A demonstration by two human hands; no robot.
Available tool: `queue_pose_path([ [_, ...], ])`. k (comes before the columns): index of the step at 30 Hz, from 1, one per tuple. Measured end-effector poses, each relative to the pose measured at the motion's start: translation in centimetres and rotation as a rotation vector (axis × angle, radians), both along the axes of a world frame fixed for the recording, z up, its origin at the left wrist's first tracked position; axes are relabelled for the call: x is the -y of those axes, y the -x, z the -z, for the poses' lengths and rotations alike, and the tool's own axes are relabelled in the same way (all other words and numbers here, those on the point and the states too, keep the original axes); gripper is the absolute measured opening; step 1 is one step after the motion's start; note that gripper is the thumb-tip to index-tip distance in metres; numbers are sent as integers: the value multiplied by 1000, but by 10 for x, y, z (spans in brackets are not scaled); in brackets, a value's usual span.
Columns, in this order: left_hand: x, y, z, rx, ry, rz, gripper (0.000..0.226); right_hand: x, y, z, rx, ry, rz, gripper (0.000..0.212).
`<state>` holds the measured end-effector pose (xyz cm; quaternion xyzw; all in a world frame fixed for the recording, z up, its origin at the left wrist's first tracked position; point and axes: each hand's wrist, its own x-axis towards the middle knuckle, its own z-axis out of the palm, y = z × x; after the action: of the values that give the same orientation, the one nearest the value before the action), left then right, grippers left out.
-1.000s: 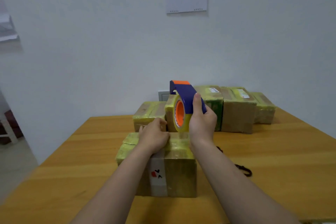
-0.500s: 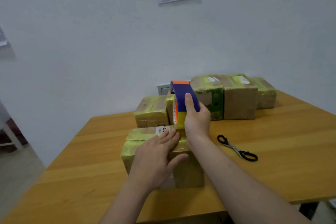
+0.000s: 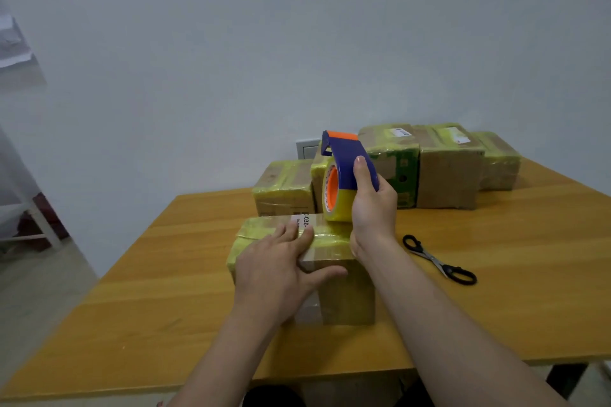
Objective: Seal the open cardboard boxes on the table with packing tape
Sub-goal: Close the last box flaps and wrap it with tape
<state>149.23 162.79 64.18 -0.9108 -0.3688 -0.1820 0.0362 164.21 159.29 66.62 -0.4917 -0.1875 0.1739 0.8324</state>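
A: Nearest the front edge of the wooden surface (image 3: pixel 132 324)?

B: The tape-wrapped brown cardboard box (image 3: pixel 344 294); the left hand (image 3: pixel 281 271) lies flat and open on its top. The right hand (image 3: pixel 372 205) grips the blue-and-orange tape dispenser (image 3: pixel 344 175) at its far edge.

A: Free room?

B: Left, bare. Right, black scissors (image 3: pixel 439 261). Behind, a row of taped boxes (image 3: pixel 446 172).

A: Writing?

B: A white label (image 3: pixel 302 220), "030" legible.

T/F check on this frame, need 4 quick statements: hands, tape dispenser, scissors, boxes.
1. The right hand grips the tape dispenser. True.
2. The left hand holds the scissors. False: it lies flat on the near box; the scissors lie on the table.
3. The scissors lie right of the near box. True.
4. The dispenser rests on the back row of boxes. False: it sits on the near box's far edge.
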Motion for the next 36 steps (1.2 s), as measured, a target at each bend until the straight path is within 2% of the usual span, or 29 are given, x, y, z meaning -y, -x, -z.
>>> queue_pose_path([
  [4,-16,18,2,258,152,56,74,1,1,1,16,-9,-14,33],
  [6,-23,18,4,166,116,-24,66,1,1,1,20,-12,-17,36],
  [8,-26,14,6,59,96,-114,70,1,1,1,28,-8,-18,40],
  [11,-30,10,5,8,158,-131,72,1,1,1,39,1,-24,41],
  [18,-63,6,-6,32,404,-350,80,3,1,3,78,2,-52,28],
  [21,-83,7,-5,82,470,-379,74,3,2,3,59,-11,-45,32],
  [24,-87,9,-1,103,456,-380,62,5,2,2,33,-29,-23,36],
  [30,-92,9,-6,61,418,-367,60,6,4,0,15,-30,-20,38],
  [33,-99,11,-8,142,554,-370,63,6,4,-1,2,-28,-27,33],
  [36,-96,15,-7,283,707,-358,58,6,4,0,4,-27,-28,36],
])
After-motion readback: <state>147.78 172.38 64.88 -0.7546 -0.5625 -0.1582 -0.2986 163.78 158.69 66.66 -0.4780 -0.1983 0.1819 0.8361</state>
